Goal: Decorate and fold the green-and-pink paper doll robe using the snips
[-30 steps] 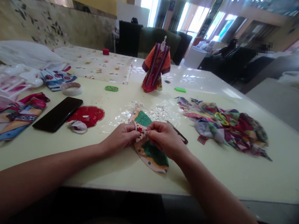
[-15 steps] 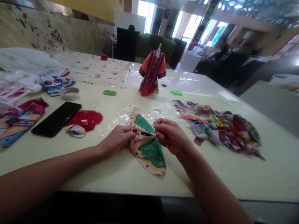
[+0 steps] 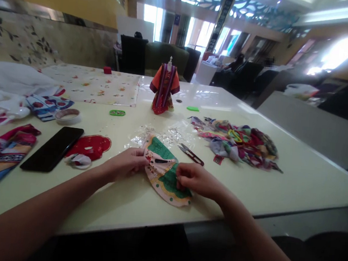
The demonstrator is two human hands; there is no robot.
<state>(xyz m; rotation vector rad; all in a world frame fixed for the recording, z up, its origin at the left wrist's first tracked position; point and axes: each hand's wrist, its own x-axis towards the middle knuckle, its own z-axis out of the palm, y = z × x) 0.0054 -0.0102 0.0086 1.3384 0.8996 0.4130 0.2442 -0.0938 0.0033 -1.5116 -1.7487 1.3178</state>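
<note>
Fabric lies near on the table, pinched at its left edge by my left hand, my right hand at its right, grip impossible to tell, and looks cut but unfinished, the remaining work unclear

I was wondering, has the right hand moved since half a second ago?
Yes: judged against the snips, which it covered then and which now show whole, the right hand has shifted toward the table's near edge.
</note>
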